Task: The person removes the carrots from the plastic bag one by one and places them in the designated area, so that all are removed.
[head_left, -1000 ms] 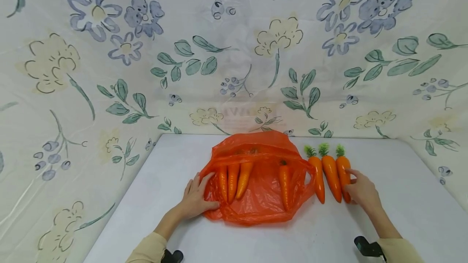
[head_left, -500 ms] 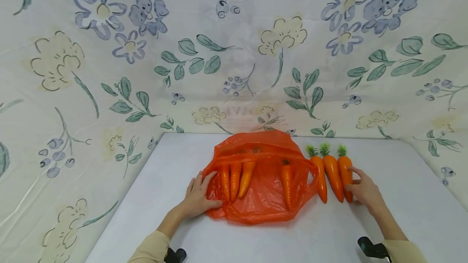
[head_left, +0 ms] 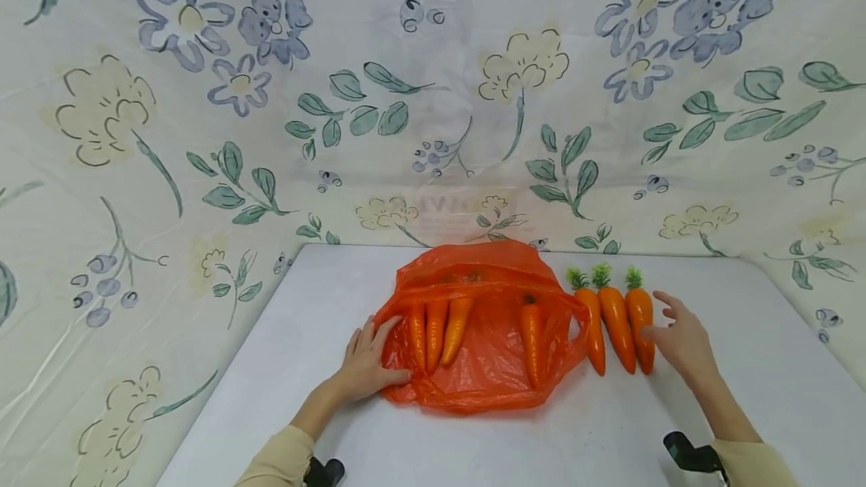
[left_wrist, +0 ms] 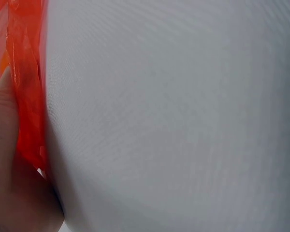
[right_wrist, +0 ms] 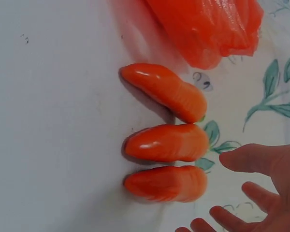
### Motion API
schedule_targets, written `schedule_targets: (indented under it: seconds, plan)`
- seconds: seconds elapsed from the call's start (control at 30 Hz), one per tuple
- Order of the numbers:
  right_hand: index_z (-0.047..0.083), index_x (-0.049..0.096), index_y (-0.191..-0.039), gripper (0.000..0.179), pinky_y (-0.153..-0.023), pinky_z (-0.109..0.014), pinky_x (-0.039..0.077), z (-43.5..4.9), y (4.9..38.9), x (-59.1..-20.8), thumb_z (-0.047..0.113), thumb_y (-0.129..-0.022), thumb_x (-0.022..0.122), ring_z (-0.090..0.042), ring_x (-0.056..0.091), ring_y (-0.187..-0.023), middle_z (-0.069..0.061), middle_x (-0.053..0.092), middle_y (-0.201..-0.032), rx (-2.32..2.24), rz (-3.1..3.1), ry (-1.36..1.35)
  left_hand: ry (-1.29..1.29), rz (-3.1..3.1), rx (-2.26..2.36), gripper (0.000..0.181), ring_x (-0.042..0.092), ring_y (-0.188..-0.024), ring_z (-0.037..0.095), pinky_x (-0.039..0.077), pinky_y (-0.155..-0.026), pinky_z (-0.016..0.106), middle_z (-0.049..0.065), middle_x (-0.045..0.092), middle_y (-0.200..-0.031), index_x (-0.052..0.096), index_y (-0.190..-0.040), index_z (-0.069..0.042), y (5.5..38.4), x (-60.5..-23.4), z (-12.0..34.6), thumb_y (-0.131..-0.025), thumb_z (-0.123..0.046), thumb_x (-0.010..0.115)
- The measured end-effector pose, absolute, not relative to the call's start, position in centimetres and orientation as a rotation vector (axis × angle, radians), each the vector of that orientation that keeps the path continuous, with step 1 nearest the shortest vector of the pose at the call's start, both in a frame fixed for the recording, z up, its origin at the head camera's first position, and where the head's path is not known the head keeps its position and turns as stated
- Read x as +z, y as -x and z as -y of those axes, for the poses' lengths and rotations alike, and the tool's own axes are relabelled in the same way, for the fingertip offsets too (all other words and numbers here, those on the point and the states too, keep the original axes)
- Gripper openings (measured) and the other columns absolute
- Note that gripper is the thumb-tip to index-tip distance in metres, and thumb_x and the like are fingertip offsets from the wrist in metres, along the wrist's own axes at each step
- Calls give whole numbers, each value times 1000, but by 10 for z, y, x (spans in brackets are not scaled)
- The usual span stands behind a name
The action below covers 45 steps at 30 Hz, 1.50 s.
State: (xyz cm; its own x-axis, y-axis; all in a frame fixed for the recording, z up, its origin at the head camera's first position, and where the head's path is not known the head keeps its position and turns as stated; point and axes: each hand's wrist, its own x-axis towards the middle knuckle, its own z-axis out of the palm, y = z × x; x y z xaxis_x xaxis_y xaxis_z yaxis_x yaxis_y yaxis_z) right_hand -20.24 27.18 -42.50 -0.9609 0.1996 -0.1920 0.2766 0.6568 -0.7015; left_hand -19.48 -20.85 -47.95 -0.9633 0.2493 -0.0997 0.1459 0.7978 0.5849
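Observation:
An orange-red plastic bag lies on the table with several carrots inside, three together at its left and another at its right. My left hand rests against the bag's left side, fingers spread; in the left wrist view its thumb lies straight along the plastic. Right of the bag, three carrots with green tufts lie side by side: left carrot, middle carrot, right carrot. Beside the right carrot, my right hand hovers with fingers loosely spread, holding nothing.
A white table carries everything, its far edge meeting a flower-printed cloth that hangs behind and at the sides. Dark camera mounts sit at both wrists.
My right hand has let go of the rightmost carrot and drawn back slightly to the right, its fingers opening. That carrot stays beside the other two. My left hand remains on the bag.

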Motion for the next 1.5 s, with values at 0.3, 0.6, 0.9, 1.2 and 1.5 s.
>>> schedule_targets:
  seconds: [0.3,0.6,0.9,1.2,1.5]
  plan:
    - [-2,19,-154,72,-100,-65,42,-264,202,-416,12,-92,54,-56,33,-129,-40,26,-148,-1212,-2808,-345,-284,-2800,907,96,0,-147,47,2,-116,67,24,12,-158,25,-154,-18,195,-481,209,-78,-43,78]
    - [-1,12,-156,77,-100,-63,44,-252,199,-414,12,-93,56,-54,36,-129,-39,29,-147,-1271,-2840,-356,-272,-2794,918,96,-1,-147,47,1,-116,67,24,11,-159,25,-154,-18,194,-478,209,-78,-42,78]
    - [1,12,-156,76,-100,-61,45,-243,196,-405,13,-96,56,-53,37,-130,-37,28,-149,-1337,-2818,-320,-314,-2806,915,95,-1,-148,45,-1,-117,65,24,14,-158,26,-154,-16,194,-478,208,-78,-42,78]
    - [4,16,-157,72,-103,-63,42,-223,184,-388,17,-98,55,-50,40,-131,-32,33,-150,-1528,-2787,-140,-323,-2809,913,95,0,-148,45,0,-117,65,24,13,-158,25,-154,-16,195,-479,208,-78,-41,77]
    - [7,26,-155,66,-101,-59,45,-206,176,-373,17,-98,58,-46,45,-129,-26,40,-148,-1613,-2774,8,-300,-2807,912,96,0,-147,46,0,-116,66,24,12,-158,25,-154,-16,194,-479,209,-78,-41,78]
